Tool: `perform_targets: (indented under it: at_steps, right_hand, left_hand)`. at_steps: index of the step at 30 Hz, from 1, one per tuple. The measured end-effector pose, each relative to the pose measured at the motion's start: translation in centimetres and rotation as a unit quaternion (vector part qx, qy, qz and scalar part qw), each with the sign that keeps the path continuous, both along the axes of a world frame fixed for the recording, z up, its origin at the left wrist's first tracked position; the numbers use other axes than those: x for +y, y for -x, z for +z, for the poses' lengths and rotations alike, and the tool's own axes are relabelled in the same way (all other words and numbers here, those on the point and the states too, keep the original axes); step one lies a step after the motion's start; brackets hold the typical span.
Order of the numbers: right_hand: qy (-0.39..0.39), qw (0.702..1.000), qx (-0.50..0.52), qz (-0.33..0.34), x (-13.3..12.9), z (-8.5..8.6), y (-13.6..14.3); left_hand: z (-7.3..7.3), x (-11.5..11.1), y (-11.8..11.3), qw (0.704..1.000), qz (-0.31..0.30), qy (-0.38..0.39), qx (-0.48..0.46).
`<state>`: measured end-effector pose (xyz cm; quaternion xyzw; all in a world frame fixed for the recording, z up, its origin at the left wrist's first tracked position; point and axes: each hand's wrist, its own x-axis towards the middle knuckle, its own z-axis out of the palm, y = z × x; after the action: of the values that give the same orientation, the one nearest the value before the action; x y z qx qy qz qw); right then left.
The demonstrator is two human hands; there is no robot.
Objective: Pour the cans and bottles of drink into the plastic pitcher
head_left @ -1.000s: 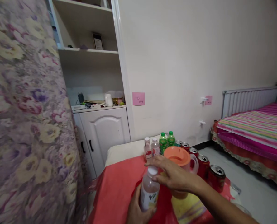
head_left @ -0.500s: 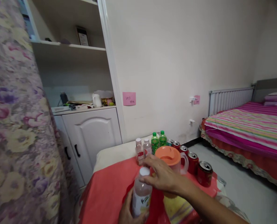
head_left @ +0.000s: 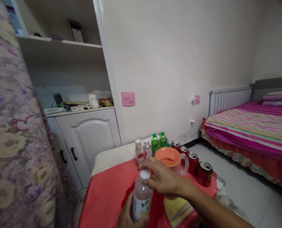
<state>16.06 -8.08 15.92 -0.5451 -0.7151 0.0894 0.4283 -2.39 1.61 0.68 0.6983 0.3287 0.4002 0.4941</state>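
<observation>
A clear plastic bottle with a white label stands upright in my left hand, whose fingers wrap round its lower part. My right hand reaches across from the right, with thumb and fingers round the bottle's white cap. The cap sits on the bottle neck. Just beyond my right hand is a clear pitcher with an orange lid; the hand and forearm hide part of its body. Two small bottles with white caps, one a pink-labelled bottle, stand behind my right fingers.
Green-capped bottles stand at the table's back. A row of cans runs along the right side, past the pitcher handle. A red cloth covers the table. A floral curtain and white cabinet are left; a bed is right.
The whole view has shifted slightly, so things sit a little further left and higher. Both hands keep the same hold on the bottle and its cap.
</observation>
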Motion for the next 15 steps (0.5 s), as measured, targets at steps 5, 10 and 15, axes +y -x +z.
perform_targets:
  at_steps: [5, 10, 15]
  right_hand:
    - [0.015, 1.0, 0.019, -0.012, -0.1, 0.0, -0.1]
    - [-0.015, 1.0, 0.024, 0.008, -0.1, 0.0, 0.0]
    - [-0.061, 0.993, 0.093, 0.039, -0.4, 0.6, -0.1]
  left_hand:
    - [-1.0, 0.6, 0.1, 1.0, -0.011, 0.009, 0.012]
    - [-1.6, 1.0, 0.3, 1.0, -0.019, -0.004, 0.023]
    - [0.2, -0.2, 0.0, 1.0, -0.021, 0.012, -0.004]
